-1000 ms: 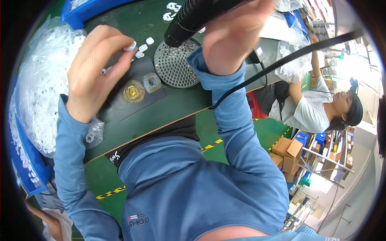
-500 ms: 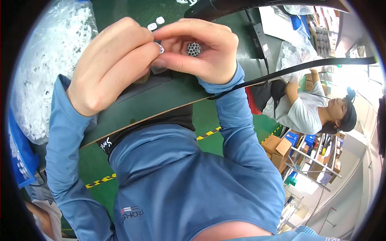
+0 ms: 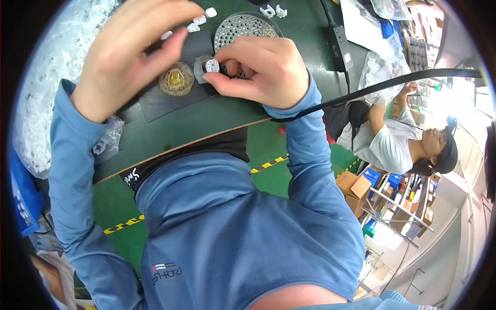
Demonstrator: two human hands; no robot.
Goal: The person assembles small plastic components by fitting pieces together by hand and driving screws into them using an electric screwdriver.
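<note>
My right hand [image 3: 268, 72] pinches a small white plastic part [image 3: 212, 65] with a patterned face between thumb and forefinger. A dark grey piece shows partly inside its curled fingers, mostly hidden. Apart from it, my left hand [image 3: 129, 57] hovers with thumb and fingers spread, and I see nothing held in it. Below its thumb sits a round clear container [image 3: 176, 79] with yellow contents, on a dark flat mat [image 3: 165, 106]. Several small white parts [image 3: 199, 19] lie beyond the left fingertips. A round metal tray full of holes [image 3: 243, 26] stands behind my right hand.
A large clear bag of white parts [image 3: 57, 93] covers the table's left side. Two white clips [image 3: 274, 11] lie beyond the tray. A black adapter [image 3: 338, 49] and a black cable [image 3: 392, 81] are at right, where another person [image 3: 398, 139] handles a clear bag.
My left hand has drawn away from my right hand and opened. The white part now shows in the right fingertips. The round container and holed tray have come into sight.
</note>
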